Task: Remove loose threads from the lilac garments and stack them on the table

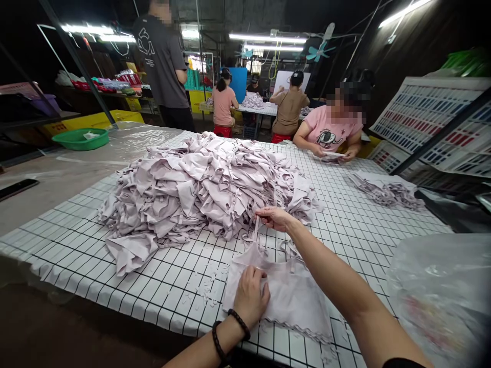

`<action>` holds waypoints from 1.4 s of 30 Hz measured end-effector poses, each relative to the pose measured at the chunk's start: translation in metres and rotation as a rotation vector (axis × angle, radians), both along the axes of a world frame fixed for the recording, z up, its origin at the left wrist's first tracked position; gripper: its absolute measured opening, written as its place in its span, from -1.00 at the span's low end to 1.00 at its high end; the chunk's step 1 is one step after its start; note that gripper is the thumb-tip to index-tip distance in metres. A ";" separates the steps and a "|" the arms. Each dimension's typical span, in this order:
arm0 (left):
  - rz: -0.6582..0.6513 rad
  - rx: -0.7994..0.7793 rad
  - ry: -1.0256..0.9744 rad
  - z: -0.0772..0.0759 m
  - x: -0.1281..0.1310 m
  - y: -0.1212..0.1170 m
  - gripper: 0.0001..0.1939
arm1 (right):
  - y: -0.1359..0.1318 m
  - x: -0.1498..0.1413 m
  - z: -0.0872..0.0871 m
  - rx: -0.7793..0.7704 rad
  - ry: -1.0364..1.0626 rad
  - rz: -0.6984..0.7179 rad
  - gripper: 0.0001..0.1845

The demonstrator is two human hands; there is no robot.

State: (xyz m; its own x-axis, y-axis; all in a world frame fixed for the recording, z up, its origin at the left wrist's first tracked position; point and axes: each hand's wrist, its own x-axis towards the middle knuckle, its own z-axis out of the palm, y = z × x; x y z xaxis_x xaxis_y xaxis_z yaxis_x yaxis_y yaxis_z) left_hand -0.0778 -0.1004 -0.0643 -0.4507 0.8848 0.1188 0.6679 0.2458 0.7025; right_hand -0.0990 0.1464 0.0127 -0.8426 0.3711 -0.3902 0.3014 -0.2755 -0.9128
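A pale pinkish-grey camisole [295,296] with thin straps and a scalloped hem lies spread before me on the checked tablecloth. My left hand [251,296], with two dark beaded bracelets on its wrist, rests on the camisole's left part, fingers slightly bent and thumb apart. Pinched between the fingers of my right hand [274,219] is a shoulder strap [256,229], pulled upward from the camisole. Just beyond it rises a large heap of similar pale garments [207,189]. Small cloth or thread scraps [207,286] lie left of the camisole.
Across the table, a person in a pink shirt [333,128] handles cloth beside a garment stack [387,189]. A clear plastic bag [441,291] lies right. Left are a green basin [80,138] and a phone [17,189]. A person in dark grey [161,66] stands behind; others sit farther back.
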 end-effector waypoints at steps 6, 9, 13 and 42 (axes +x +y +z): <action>0.006 0.005 -0.003 0.000 -0.001 0.001 -0.78 | 0.004 -0.002 0.014 -0.001 0.138 -0.127 -0.76; 0.012 0.000 -0.013 0.001 -0.001 0.002 -0.78 | 0.005 -0.003 0.018 0.040 0.156 -0.205 -0.71; 0.012 0.004 -0.084 0.002 0.000 -0.001 -0.79 | 0.000 -0.003 0.021 0.135 0.166 -0.303 -0.63; 0.040 0.080 -1.088 -0.007 -0.061 0.045 -0.36 | -0.092 0.051 0.002 1.230 0.096 0.115 -0.54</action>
State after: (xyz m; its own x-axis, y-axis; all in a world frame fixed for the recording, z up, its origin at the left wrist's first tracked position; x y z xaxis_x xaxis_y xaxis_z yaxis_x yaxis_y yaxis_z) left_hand -0.1391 -0.0558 -0.0709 -0.3779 0.8743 -0.3046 -0.3280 0.1812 0.9271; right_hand -0.0480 0.0546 0.0151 -0.9005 0.3690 0.2300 0.1848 0.8037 -0.5657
